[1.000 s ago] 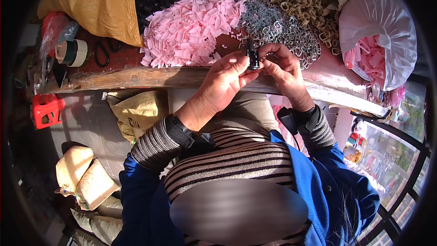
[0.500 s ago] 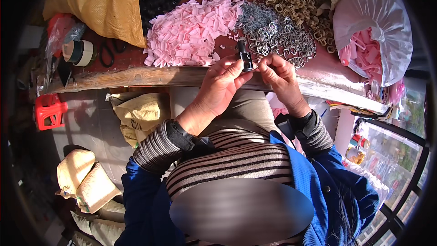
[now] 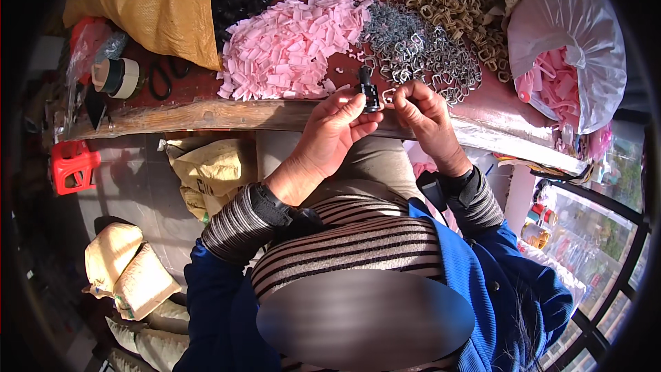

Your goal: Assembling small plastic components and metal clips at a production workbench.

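Gripping a black plastic part (image 3: 369, 98) just above the frame's centre, the left hand (image 3: 326, 127) faces the right hand (image 3: 428, 120), whose thumb and forefinger pinch a small pale piece (image 3: 388, 98) too tiny to identify. Beyond them, at upper centre, pink tabs (image 3: 289, 48) lie heaped beside silver metal loops (image 3: 447, 62) on the red-topped table (image 3: 206, 116).

One head-worn fisheye looks down — close above the wearer's striped top (image 3: 344, 241), with the worktable (image 3: 206, 117) ahead.

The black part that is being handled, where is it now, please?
In the head view, the black part is held by the left hand, over the near table edge, just left of the right hand.
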{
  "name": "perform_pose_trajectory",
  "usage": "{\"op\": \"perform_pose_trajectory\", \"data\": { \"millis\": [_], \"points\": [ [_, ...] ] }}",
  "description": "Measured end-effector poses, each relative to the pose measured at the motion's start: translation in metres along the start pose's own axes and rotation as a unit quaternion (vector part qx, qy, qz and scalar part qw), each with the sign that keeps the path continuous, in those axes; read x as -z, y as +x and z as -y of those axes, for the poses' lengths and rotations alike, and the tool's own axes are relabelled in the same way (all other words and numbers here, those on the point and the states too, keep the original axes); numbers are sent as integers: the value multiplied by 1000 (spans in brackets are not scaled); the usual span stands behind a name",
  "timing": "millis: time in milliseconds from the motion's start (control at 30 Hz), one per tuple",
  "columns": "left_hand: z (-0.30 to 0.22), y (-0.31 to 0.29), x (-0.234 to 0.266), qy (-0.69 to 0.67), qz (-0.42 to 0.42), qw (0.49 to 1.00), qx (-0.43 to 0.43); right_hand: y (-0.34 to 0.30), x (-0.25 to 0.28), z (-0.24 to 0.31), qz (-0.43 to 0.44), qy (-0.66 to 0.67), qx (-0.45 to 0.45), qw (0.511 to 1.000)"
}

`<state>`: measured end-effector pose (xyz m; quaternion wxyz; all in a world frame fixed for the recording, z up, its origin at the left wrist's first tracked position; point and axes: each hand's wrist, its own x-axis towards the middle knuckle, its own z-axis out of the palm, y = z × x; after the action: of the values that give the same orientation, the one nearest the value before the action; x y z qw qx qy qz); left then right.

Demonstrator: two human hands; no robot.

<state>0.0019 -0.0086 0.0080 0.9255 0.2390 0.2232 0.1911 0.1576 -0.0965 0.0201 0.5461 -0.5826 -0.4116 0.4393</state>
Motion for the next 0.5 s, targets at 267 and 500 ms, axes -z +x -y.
{"op": "perform_pose_trajectory", "data": {
  "millis": [267, 500],
  "points": [
    [0, 3, -1, 0, -13, 1000, 6, 2, 2, -4, 14, -3, 6, 1000],
    [1, 2, 0, 1, -29, 1000, 12, 1, 2, -2, 13, 0, -5, 1000]
  ]
}}
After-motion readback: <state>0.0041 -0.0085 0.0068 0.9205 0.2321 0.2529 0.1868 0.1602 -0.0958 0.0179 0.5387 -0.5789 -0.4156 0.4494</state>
